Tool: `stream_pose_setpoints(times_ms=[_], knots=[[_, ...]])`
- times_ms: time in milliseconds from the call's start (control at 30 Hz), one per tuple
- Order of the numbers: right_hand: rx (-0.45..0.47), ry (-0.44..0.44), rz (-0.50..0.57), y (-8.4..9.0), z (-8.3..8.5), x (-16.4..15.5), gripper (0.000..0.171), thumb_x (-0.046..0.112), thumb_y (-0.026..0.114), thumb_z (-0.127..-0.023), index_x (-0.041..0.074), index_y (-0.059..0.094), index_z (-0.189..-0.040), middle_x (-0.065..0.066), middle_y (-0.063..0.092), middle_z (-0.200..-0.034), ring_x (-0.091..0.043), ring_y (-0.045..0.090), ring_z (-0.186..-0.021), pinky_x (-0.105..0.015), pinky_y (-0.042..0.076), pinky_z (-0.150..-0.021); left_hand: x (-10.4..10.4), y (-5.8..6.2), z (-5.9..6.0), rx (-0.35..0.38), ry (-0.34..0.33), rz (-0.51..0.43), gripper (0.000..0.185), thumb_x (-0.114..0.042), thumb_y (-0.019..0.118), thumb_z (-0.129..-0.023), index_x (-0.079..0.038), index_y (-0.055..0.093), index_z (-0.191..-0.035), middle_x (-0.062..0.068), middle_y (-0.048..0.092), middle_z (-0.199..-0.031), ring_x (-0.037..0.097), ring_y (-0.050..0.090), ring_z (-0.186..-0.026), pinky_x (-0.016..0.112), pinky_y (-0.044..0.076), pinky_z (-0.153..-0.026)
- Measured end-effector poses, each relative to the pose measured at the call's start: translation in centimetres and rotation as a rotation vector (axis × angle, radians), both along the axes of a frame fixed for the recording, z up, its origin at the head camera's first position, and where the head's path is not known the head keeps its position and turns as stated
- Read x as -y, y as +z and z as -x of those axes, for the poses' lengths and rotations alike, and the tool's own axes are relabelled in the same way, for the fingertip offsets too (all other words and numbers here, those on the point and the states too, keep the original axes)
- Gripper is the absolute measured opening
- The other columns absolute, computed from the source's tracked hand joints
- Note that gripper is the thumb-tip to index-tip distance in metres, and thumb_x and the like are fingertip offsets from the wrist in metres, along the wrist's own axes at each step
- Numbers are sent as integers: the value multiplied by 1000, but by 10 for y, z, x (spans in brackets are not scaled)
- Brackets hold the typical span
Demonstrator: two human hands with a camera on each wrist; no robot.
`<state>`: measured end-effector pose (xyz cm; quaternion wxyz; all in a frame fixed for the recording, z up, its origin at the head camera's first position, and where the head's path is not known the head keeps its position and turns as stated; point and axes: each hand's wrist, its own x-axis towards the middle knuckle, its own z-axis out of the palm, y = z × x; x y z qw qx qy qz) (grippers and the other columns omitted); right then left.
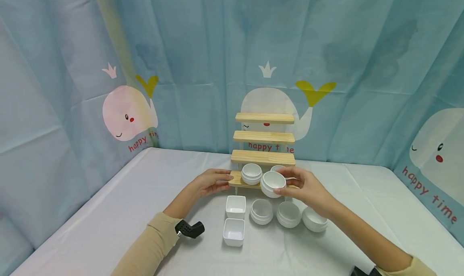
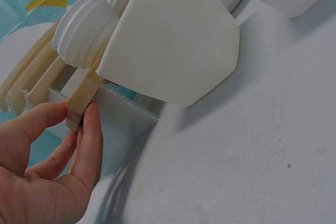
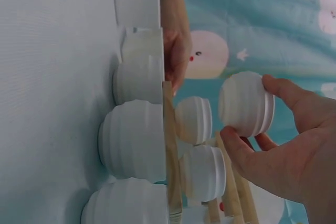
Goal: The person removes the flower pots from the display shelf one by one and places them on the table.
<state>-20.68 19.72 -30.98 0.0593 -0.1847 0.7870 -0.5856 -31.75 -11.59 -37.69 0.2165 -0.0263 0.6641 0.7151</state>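
White round cup point(image 1: 273, 183), held in the air in front of a wooden stepped shelf point(image 1: 264, 157), tilted so its open mouth faces up and toward the person; it is squat, with no clear long axis. The shelf is the largest item: four pale planks rising like stairs, their long edges running left to right, on a white-covered table point(image 1: 108, 211) against a blue whale-print curtain. The right hand point(image 1: 306, 187) grips the cup, thumb and fingers curled around its ribbed side. The left hand point(image 1: 212, 181) pinches the left end of the lowest plank between thumb and fingers. Two more round cups point(image 1: 251, 173) sit on that lowest plank. On the table just before the shelf lie three round cups point(image 1: 288, 214) in a row, and two small square cups point(image 1: 235, 206), one behind the other.
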Motion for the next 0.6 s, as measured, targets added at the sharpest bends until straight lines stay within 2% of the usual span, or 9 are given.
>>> stream_pose_setpoints(times_ms=[367,467,600], knots=[[-31,70,25,-13,-6,-2,55,9,82,-90,-9,58,-135,-9,67,-121,-14,68,-105,-24,62,-87,0,-1,0,6,7,2,50,-1,66,-103,8,50,-149,14,68,-115,14,73,-85,22,66,-78],[-26,95,25,-16,-8,-2,56,8,82,-90,-8,57,-137,-8,67,-127,-14,67,-106,-23,62,-86,0,0,0,7,10,0,49,-1,66,-103,8,51,-149,14,68,-113,13,73,-84,22,65,-77],[-41,145,20,-19,-11,-2,57,8,81,-92,-9,57,-141,-15,64,-137,-12,67,-108,-23,62,-86,0,0,-1,2,9,-1,50,-1,66,-103,8,50,-150,14,68,-114,13,73,-84,22,65,-77]])
